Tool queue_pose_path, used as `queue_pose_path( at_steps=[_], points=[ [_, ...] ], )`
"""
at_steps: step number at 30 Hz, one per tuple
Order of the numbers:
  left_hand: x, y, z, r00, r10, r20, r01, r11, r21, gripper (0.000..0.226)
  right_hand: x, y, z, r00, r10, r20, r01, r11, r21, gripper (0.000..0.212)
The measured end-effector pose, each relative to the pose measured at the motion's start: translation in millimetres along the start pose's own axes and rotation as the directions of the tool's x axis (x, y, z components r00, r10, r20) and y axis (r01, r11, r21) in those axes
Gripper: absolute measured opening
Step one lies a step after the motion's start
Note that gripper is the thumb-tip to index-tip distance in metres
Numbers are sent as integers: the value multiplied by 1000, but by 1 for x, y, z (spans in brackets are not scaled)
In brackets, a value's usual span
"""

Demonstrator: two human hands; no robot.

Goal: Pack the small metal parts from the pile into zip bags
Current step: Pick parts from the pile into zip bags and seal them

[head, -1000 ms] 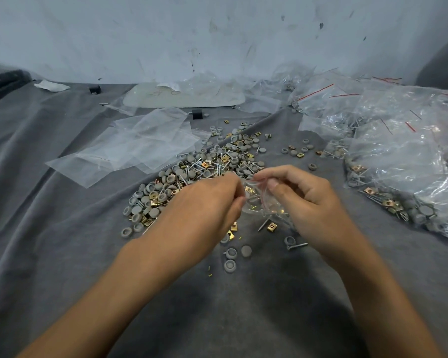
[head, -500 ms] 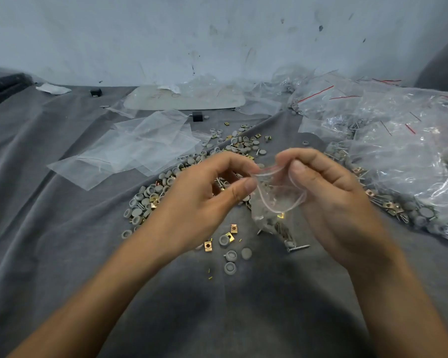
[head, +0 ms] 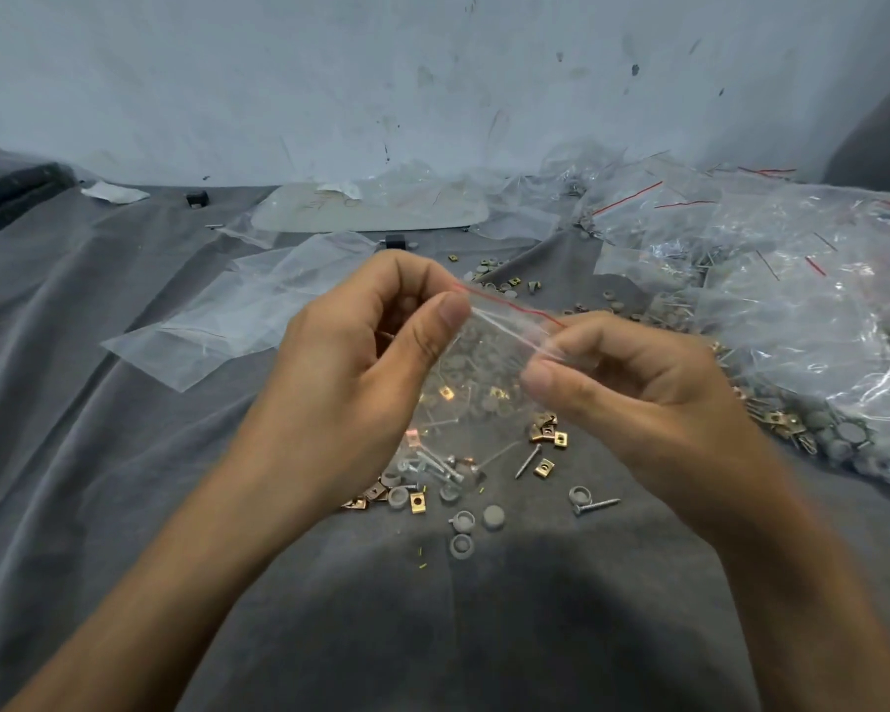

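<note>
A small clear zip bag [head: 476,382] with a red line along its top hangs between my hands above the grey cloth. Screws and brass clips lie in its bottom. My left hand [head: 361,362] pinches the bag's top left corner between thumb and fingers. My right hand [head: 633,382] pinches the top right end of the strip. The pile of small metal parts [head: 494,485], grey caps, brass clips and screws, lies on the cloth under and behind the bag, partly hidden by my hands.
Empty clear bags [head: 258,305] lie flat to the left. A heap of filled zip bags [head: 771,300] covers the right side. A pale flat board [head: 371,208] lies near the white wall. The grey cloth [head: 124,480] has folds.
Both hands lifted the bag off the pile and moved apart along its top, so the mouth that was held open is now stretched flat between them.
</note>
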State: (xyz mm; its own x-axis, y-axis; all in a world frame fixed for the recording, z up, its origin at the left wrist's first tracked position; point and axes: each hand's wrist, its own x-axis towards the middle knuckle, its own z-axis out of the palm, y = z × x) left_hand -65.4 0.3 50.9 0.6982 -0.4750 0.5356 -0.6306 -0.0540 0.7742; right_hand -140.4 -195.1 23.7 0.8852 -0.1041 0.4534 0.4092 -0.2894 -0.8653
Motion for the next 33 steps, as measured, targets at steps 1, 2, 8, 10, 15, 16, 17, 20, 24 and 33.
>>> queue_pose_path(
  at_steps=[1, 2, 8, 10, 15, 16, 17, 20, 24, 33],
  points=[
    [0, 0, 1, 1000, -2, -14, 2, 1000, 3, 8, 1, 0, 2, 999, -19, -27, 18, 1000, -24, 17],
    [0, 0, 1, 1000, 1, -19, -1, 1000, 3, 8, 2, -1, 3, 998, -42, -49, 40, 998, -39, 14],
    [-4, 3, 6, 998, 24, 51, -25, 999, 20, 7, 2, -17, 8, 981, -158, -110, 132, 967, -217, 35],
    [-6, 4, 8, 997, 11, 83, -13, 1000, 18, 7, 2, -23, 10, 968, -236, -89, 190, 913, -360, 16],
    [-8, 6, 9, 993, 3, 114, -5, 1000, 15, 7, 1, -32, 12, 944, -319, -85, 226, 813, -537, 3],
    [-9, 6, 8, 993, 0, 114, -1, 1000, 11, 8, 1, -33, 13, 942, -327, -76, 233, 800, -554, 4],
    [-9, 7, 9, 993, 0, 116, -1, 1000, 11, 8, 1, -34, 13, 940, -333, -71, 237, 790, -566, 4],
    [-9, 9, 9, 991, 6, 130, -8, 1000, 15, 8, 0, -34, 14, 937, -340, -82, 234, 783, -577, 5],
    [-9, 10, 5, 995, 14, 100, -13, 1000, -5, 7, 0, -34, 9, 942, -310, -125, 199, 821, -536, 5],
    [-9, 10, 2, 991, 9, 132, -10, 1000, 7, 9, 1, -33, 7, 959, -276, -59, 214, 847, -487, 5]
  ],
)
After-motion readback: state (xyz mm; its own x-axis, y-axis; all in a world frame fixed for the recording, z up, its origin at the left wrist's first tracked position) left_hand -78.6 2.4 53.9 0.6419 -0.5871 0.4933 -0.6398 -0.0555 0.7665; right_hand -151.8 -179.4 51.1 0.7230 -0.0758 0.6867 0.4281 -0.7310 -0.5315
